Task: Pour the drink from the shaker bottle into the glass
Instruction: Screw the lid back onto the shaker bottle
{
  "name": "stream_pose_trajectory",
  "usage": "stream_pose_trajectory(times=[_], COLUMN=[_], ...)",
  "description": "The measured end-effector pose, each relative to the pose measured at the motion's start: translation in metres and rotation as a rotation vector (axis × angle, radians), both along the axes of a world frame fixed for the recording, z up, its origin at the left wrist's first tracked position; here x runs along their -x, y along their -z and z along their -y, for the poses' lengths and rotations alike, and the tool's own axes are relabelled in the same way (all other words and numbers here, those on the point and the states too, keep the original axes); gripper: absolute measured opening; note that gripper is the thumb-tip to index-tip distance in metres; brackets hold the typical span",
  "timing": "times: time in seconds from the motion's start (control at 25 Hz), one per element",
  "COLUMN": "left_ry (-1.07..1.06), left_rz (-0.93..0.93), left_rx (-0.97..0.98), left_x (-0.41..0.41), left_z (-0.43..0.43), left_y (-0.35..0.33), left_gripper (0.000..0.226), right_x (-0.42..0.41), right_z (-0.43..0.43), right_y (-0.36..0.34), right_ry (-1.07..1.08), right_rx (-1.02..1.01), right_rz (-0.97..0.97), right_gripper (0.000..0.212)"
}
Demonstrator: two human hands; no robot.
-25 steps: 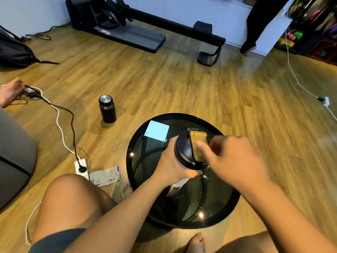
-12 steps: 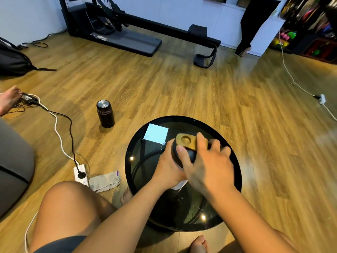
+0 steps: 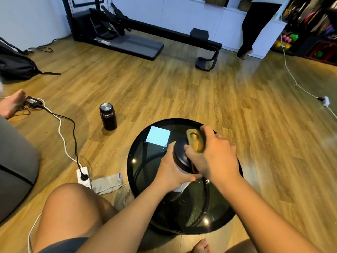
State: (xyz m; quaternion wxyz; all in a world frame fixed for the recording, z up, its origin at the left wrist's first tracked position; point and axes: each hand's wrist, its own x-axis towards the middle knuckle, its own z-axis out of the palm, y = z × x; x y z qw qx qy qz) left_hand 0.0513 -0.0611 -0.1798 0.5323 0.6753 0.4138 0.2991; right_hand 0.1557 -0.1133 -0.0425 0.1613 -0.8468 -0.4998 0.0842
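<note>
The shaker bottle [image 3: 179, 157] has a black lid with a gold flip cap [image 3: 195, 141] and a whitish body. It stands on the round black glass table [image 3: 145, 172]. My left hand [image 3: 171, 172] wraps around its body just under the lid. My right hand [image 3: 213, 157] lies over the lid from the right, thumb and fingers clasping the gold cap. The hands hide most of the bottle. No glass shows in view.
A dark flask [image 3: 108, 116] stands on the wood floor left of the table. A power strip [image 3: 83, 175] with cables and a grey sock [image 3: 106, 183] lie near my left knee. A treadmill [image 3: 127, 42] stands far back; a white cable [image 3: 299, 84] crosses the right floor.
My right hand came down from beside the bottle onto the lid and now clasps the gold cap. The left hand keeps its hold on the bottle's body.
</note>
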Motion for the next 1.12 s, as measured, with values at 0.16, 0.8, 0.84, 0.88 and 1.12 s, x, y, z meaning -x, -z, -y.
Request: stream_pose_trajectory(times=[0.16, 0.8, 0.84, 0.88, 1.12], left_ry=[0.022, 0.048, 0.039, 0.027, -0.017], left_rz=[-0.015, -0.016, -0.021, -0.032, -0.107], left_rx=[0.011, 0.053, 0.051, 0.058, 0.054], left_x=[0.001, 0.004, 0.004, 0.003, 0.002], left_z=[-0.001, -0.002, -0.001, -0.001, 0.002], left_y=[-0.001, -0.005, -0.006, -0.008, -0.01], left_gripper=[0.113, 0.123, 0.122, 0.121, 0.119], right_x=[0.0, -0.04, -0.041, -0.037, -0.008], right_z=[0.003, -0.023, -0.022, -0.018, -0.01], right_y=[0.001, -0.015, -0.013, -0.007, 0.017], right_ry=[-0.065, -0.633, -0.61, -0.534, -0.212], right_rx=[0.021, 0.335, 0.306, 0.246, 0.058], right_rz=[0.062, 0.092, 0.078, 0.092, 0.251], right_gripper=[0.075, 0.1, 0.101, 0.103, 0.1])
